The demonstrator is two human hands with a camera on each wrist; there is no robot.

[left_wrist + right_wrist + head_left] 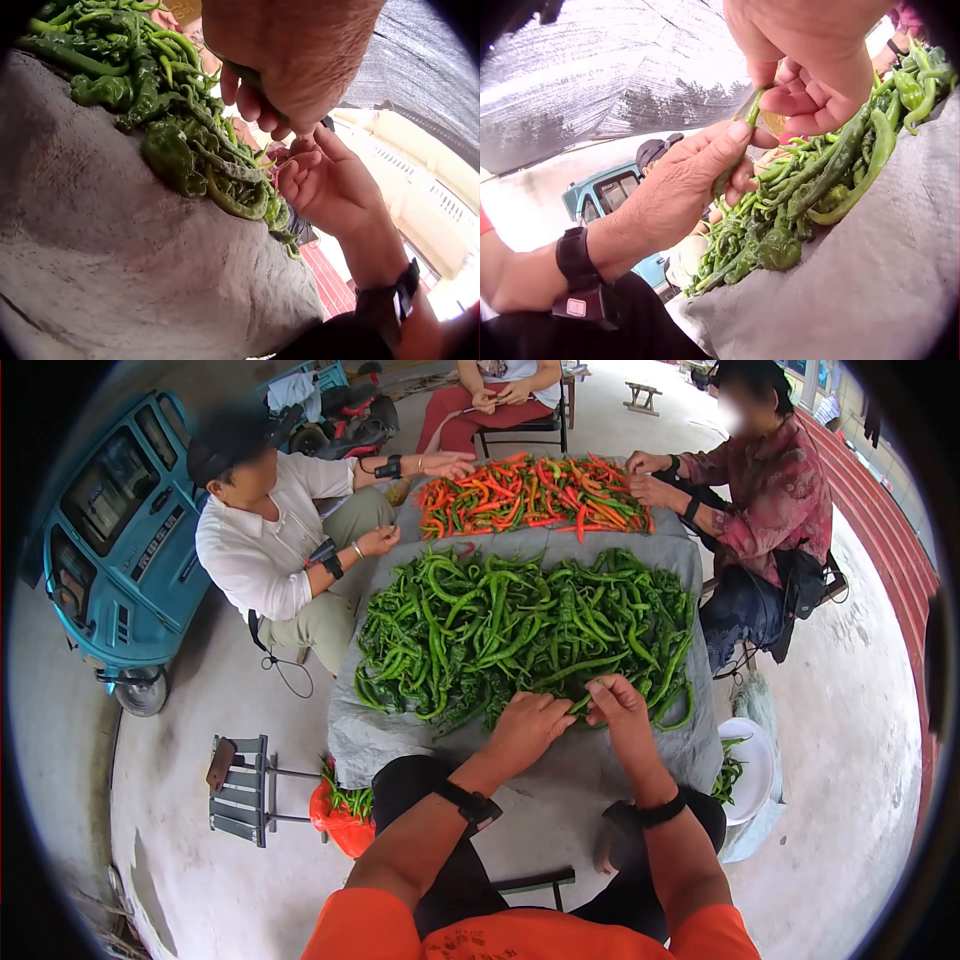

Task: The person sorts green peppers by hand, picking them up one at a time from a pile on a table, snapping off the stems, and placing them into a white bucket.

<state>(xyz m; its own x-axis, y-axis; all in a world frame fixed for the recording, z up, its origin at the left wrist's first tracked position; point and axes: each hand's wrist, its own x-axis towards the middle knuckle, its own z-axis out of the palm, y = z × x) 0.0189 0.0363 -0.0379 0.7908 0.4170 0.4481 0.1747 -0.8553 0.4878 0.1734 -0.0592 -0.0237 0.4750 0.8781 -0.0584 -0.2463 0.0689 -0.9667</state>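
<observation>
In the head view my left hand (528, 732) grips a green chili pepper (580, 705) at the near edge of a large heap of green peppers (520, 615). Seen from the right wrist, the pepper (754, 109) sticks up between the thumb and fingers of the left hand (694, 169). My right hand (814, 64) pinches its upper end, thumb against finger. Most of the pepper is hidden inside the left hand. The two hands almost meet, close over the grey cloth (590, 760) on the table.
Red and orange peppers (530, 495) lie at the table's far end. One person (275, 530) sits left, another (765, 500) right. A white basin (752, 770) with green peppers stands at lower right, a red bag (340, 815) of peppers at lower left beside a small stool (240, 790).
</observation>
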